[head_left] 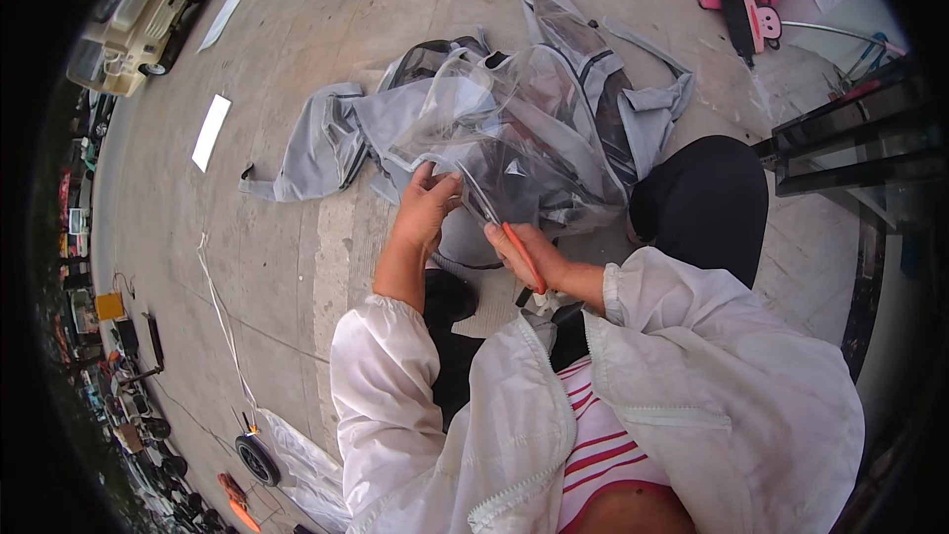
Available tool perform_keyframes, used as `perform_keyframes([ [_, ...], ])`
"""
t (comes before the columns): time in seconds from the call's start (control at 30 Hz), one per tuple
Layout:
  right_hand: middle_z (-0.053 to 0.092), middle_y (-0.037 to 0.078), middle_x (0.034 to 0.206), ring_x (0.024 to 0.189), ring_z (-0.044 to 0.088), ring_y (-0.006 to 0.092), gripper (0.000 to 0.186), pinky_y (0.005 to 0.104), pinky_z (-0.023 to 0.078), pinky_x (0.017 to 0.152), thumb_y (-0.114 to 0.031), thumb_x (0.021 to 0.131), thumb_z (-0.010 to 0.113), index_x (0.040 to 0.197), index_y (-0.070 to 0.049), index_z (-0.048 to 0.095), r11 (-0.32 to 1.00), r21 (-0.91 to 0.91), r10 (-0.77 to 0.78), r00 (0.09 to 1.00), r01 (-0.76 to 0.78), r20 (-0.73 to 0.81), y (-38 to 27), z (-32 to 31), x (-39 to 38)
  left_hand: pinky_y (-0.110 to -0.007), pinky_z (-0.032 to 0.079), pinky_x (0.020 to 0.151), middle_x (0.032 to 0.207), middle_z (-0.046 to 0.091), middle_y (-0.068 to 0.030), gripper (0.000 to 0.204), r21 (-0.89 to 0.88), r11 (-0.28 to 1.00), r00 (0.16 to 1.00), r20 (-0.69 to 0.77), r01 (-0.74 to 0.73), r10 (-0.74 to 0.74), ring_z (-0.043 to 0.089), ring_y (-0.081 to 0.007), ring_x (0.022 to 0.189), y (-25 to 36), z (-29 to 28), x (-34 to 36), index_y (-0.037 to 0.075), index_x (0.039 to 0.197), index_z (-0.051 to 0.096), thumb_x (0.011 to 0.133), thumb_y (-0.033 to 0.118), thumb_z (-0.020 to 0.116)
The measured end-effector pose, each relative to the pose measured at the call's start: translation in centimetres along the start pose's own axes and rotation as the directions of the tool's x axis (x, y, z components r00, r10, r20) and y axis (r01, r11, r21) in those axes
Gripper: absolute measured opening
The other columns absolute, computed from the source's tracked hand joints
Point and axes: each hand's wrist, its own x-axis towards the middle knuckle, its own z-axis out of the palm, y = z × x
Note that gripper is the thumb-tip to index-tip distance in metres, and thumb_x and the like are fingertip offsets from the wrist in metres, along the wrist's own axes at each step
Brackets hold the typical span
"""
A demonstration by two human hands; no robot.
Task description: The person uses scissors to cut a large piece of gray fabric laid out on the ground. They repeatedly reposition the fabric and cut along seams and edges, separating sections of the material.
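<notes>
You are grasping orange-handled scissors (525,255) in your right hand (516,246), the blades pointing forward and leftward at a clear plastic cover (539,129) beside your left hand (427,210). That left hand is pinching the cover's pale edge between thumb and fingers, while the rest is lying crumpled on the concrete ground (267,267) just beyond both hands, grey cloth spreading to either side. Your left forearm (397,272) is reaching forward, and your right forearm (583,284) is angling leftward across your body
</notes>
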Motion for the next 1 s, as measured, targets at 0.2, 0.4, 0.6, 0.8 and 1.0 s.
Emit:
perform_keyframes([
  [0.2, 0.043, -0.001, 0.053, 0.054, 0.039, 0.0101, 0.058, 0.0304, 0.035, 0.050, -0.051, 0.092, 0.047, 0.060, -0.003, 0.052, 0.990, -0.138, 0.029, 0.997, -0.020, 0.067, -0.5, -1.4, 0.6, -0.026, 0.044, 0.067, 0.087, 0.059, -0.0059, 0.015, -0.074, 0.995, 0.989, -0.136, -0.070, 0.059, 0.056, -0.0134, 0.075, -1.0, -0.4, 0.3, 0.004, 0.092, 0.056, 0.081, 0.010, 0.064],
  [0.4, 0.042, 0.000, 0.051, 0.051, 0.038, 0.0114, 0.061, 0.0319, 0.035, 0.049, -0.053, 0.090, 0.049, 0.059, -0.001, 0.054, 0.975, -0.222, 0.024, 0.995, -0.002, 0.095, -0.4, -1.9, 0.9, -0.029, 0.044, 0.074, 0.091, 0.060, -0.0059, 0.029, -0.142, 0.980, 0.978, -0.133, 0.142, -0.161, 0.059, -0.0154, 0.075, -1.3, -2.5, 0.3, 0.002, 0.106, 0.051, 0.081, 0.010, 0.065],
  [0.6, 0.043, -0.002, 0.055, 0.053, 0.039, 0.0103, 0.056, 0.0286, 0.036, 0.051, -0.050, 0.094, 0.044, 0.062, -0.004, 0.050, 0.953, -0.302, 0.034, 0.989, 0.011, 0.145, -0.8, -2.1, 0.9, -0.039, 0.041, 0.091, 0.104, 0.059, -0.0043, 0.056, -0.268, 0.963, 0.978, -0.193, 0.022, -0.075, 0.058, -0.0184, 0.091, -1.1, -1.5, -1.1, 0.010, 0.130, 0.038, 0.081, 0.009, 0.066],
  [0.8, 0.042, -0.002, 0.055, 0.054, 0.037, 0.0108, 0.055, 0.0294, 0.035, 0.052, -0.049, 0.094, 0.044, 0.061, -0.004, 0.049, 0.937, -0.349, 0.033, 0.983, 0.032, 0.179, -1.3, -2.0, 0.6, -0.032, 0.044, 0.077, 0.095, 0.059, -0.0039, 0.060, -0.174, 0.982, 0.985, -0.166, -0.066, 0.037, 0.057, -0.0160, 0.083, -1.7, -2.4, -0.8, 0.010, 0.132, 0.035, 0.080, 0.004, 0.064],
  [1.0, 0.047, 0.003, 0.054, 0.049, 0.043, 0.0135, 0.065, 0.0307, 0.038, 0.048, -0.062, 0.089, 0.043, 0.063, -0.003, 0.052, 0.988, -0.107, 0.133, 0.969, -0.113, 0.209, -1.1, -2.1, 0.5, -0.024, 0.036, 0.056, 0.077, 0.057, -0.0021, 0.061, -0.138, 0.983, 0.984, -0.144, -0.121, 0.101, 0.049, -0.0104, 0.063, -1.1, -1.8, -1.1, 0.008, 0.132, 0.035, 0.078, 0.002, 0.063],
])
